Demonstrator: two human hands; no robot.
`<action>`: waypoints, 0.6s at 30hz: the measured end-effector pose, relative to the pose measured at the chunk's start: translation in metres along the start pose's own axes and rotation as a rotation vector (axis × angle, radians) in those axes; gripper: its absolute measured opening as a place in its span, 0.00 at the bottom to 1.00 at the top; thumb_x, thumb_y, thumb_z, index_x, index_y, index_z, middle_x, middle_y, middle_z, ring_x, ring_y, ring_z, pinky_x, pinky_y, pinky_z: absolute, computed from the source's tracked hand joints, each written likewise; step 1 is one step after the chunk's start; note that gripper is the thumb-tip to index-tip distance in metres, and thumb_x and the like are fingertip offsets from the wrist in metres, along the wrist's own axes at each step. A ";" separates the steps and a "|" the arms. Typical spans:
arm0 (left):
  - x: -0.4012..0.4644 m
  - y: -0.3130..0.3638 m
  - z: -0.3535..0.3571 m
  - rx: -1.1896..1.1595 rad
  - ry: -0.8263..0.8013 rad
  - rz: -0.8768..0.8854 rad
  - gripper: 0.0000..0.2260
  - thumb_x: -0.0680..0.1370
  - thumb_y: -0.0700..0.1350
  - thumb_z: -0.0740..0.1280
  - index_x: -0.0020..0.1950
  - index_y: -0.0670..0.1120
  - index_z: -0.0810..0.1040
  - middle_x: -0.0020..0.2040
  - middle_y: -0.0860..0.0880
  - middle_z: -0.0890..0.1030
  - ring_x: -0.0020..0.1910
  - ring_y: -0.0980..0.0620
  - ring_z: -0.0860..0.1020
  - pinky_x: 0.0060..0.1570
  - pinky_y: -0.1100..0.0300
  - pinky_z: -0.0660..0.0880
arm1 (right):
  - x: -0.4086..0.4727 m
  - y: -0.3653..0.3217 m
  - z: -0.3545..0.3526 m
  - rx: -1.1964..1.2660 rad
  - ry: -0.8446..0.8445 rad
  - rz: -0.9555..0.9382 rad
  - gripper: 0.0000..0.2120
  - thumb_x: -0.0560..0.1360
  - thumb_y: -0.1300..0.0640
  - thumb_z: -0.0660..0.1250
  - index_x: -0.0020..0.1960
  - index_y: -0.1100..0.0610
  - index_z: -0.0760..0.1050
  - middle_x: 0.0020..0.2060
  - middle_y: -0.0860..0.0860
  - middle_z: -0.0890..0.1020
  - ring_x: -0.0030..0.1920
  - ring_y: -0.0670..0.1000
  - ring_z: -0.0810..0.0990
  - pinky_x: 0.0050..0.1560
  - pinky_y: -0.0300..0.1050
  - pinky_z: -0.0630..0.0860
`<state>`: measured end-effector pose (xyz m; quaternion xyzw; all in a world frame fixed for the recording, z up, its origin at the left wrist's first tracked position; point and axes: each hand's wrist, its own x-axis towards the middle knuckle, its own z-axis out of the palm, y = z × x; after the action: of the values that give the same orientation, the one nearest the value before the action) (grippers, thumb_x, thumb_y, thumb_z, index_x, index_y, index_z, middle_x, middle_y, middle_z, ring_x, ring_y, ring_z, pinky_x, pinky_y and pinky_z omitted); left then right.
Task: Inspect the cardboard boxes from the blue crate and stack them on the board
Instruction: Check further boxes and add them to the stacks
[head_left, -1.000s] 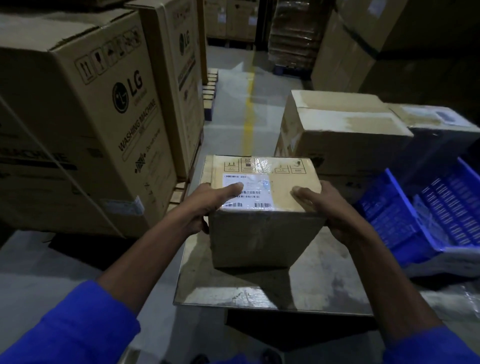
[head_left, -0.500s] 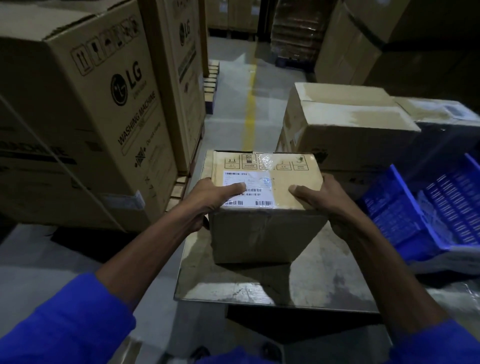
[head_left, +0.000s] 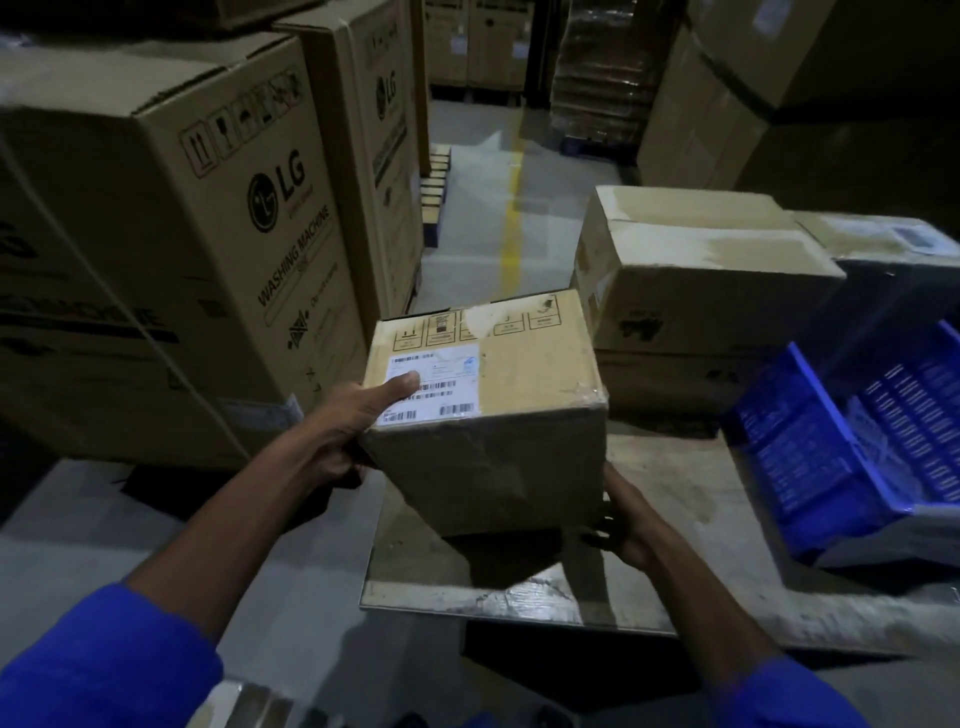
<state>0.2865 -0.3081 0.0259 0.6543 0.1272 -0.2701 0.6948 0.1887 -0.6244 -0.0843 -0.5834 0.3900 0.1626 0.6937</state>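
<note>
A small cardboard box (head_left: 498, 415) with a white barcode label on top is tilted and lifted above the flat board (head_left: 675, 561). My left hand (head_left: 353, 426) grips its left edge, thumb lying on the label. My right hand (head_left: 623, 525) holds the box from underneath at its lower right corner, fingers curled under it. The blue crate (head_left: 831, 457) lies tipped at the right, beside the board. Two larger cardboard boxes (head_left: 696, 270) are stacked at the board's far side.
Big LG washing-machine cartons (head_left: 171, 249) stand on the left. More cartons (head_left: 753, 93) tower at the back right. A grey floor aisle with a yellow line (head_left: 511, 228) runs ahead between them.
The box has been lifted off the board and tilted. My right hand moved from its top right edge down to beneath its lower right corner. My left hand kept its hold.
</note>
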 end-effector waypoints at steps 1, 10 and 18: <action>0.001 -0.002 -0.003 -0.011 0.010 0.014 0.28 0.68 0.52 0.79 0.63 0.40 0.80 0.55 0.40 0.86 0.56 0.39 0.84 0.61 0.33 0.77 | -0.002 -0.001 0.000 0.043 0.008 -0.033 0.24 0.77 0.33 0.68 0.64 0.49 0.80 0.62 0.56 0.80 0.61 0.59 0.79 0.53 0.55 0.80; 0.025 -0.041 0.018 0.321 0.071 0.276 0.15 0.82 0.55 0.66 0.68 0.60 0.73 0.56 0.54 0.82 0.51 0.53 0.82 0.40 0.60 0.79 | -0.023 -0.040 -0.062 0.178 0.305 -0.322 0.17 0.79 0.48 0.72 0.64 0.57 0.78 0.61 0.59 0.81 0.61 0.61 0.80 0.58 0.61 0.81; 0.044 -0.063 0.040 0.179 0.050 -0.037 0.19 0.83 0.64 0.58 0.57 0.53 0.82 0.60 0.45 0.83 0.55 0.46 0.80 0.57 0.45 0.78 | -0.041 -0.053 -0.069 0.034 0.212 -0.445 0.21 0.79 0.52 0.72 0.69 0.55 0.74 0.61 0.56 0.80 0.58 0.55 0.81 0.50 0.50 0.78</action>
<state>0.2817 -0.3561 -0.0462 0.7179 0.1318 -0.2767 0.6250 0.1742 -0.6933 -0.0197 -0.6569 0.3250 -0.0629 0.6774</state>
